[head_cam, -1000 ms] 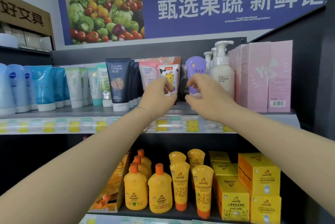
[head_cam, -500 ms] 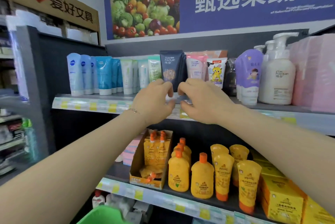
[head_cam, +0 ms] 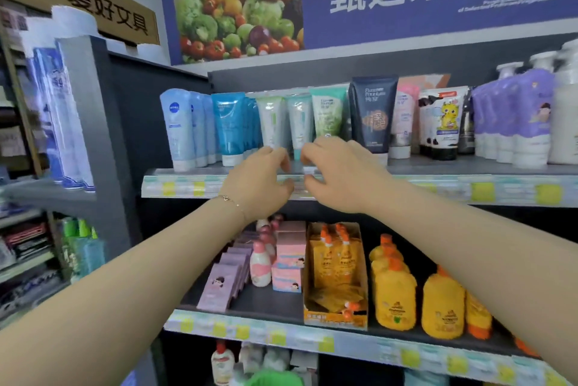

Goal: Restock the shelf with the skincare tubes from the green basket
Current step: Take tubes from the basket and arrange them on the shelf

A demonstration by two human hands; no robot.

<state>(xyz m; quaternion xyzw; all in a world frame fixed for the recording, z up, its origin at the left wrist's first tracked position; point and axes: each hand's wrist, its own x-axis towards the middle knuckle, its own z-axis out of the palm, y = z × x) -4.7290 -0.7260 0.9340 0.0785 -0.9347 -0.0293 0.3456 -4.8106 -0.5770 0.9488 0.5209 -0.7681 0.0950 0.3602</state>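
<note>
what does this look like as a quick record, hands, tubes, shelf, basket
left hand: at the caps of the pale white-green plastic tubes on the grey metal top shelf
right hand: beside it, in front of the green plastic tube
grip: hidden, cannot tell
green plastic basket: only its rim shows, bottom edge

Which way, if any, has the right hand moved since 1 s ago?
Yes, leftward: the right hand was at the purple tubes, right of the navy tube; now it reaches left of it.
</note>
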